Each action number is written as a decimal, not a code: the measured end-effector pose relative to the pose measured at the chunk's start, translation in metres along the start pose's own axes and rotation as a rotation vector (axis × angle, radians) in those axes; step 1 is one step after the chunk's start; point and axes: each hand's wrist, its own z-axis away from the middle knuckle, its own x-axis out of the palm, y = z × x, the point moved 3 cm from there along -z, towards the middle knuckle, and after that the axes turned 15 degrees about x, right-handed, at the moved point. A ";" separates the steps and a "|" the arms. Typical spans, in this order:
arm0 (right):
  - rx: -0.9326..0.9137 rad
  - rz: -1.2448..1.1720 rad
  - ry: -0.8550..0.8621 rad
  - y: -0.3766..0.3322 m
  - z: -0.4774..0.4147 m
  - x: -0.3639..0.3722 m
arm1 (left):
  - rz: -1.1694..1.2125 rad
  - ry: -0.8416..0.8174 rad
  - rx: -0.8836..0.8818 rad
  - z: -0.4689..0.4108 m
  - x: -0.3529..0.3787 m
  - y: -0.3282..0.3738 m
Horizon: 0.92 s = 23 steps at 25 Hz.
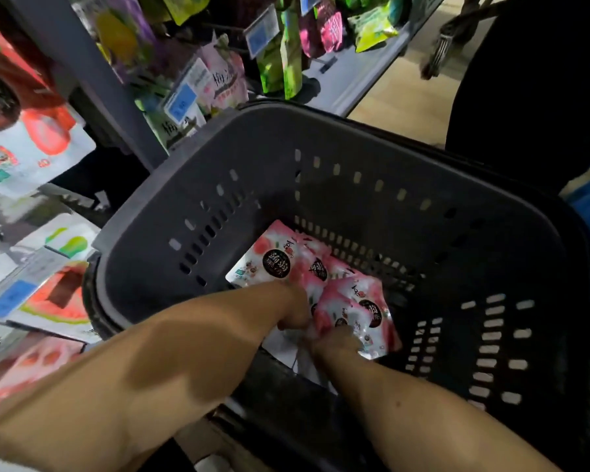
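Both hands were down inside the basket (pixel 389 158), meeting over the pouches (pixel 276 264). These pink and white pouches lay in a loose overlapping pile on the basket floor, left of its middle and nearer the near wall than the far one. Each showed a dark round label.

The left hand (pixel 295 310) reached in from the left over the rim. Its fingers were curled down tightly, and it gripped the near edge of the pile where the pouches overlapped. The right hand (pixel 338 342) came in from the near side, just right of the left hand and almost touching it. Its fingers were bent under, and it pinched the near edge of the rightmost pouch, which was tilted up a little. The fingertips of both hands were hidden, so how much each had hold of could not be told.

Something white (pixel 286 347) showed under the hands; what it was could not be told.

Beyond the basket, to the left and far, stood a shelf (pixel 361 80) with hanging green packs (pixel 280 63) and blue price tags (pixel 263 35). Watermelon packs (pixel 58 301) lay at the near left. Pale floor (pixel 399 97) showed far right.
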 end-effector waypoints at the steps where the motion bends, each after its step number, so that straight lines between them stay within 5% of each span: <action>1: -0.020 0.003 0.023 0.002 -0.002 -0.001 | 0.066 0.037 -0.012 -0.003 -0.001 0.000; 6: -0.022 0.036 -0.080 0.014 -0.002 -0.016 | 0.155 0.064 -0.032 -0.008 -0.001 -0.002; 15: -0.057 -0.387 -0.208 0.023 -0.020 -0.062 | 0.238 0.194 -0.163 -0.025 0.004 -0.003; 23: -0.099 -0.446 -0.252 0.005 0.004 -0.087 | 0.274 0.162 -0.016 0.000 -0.014 0.036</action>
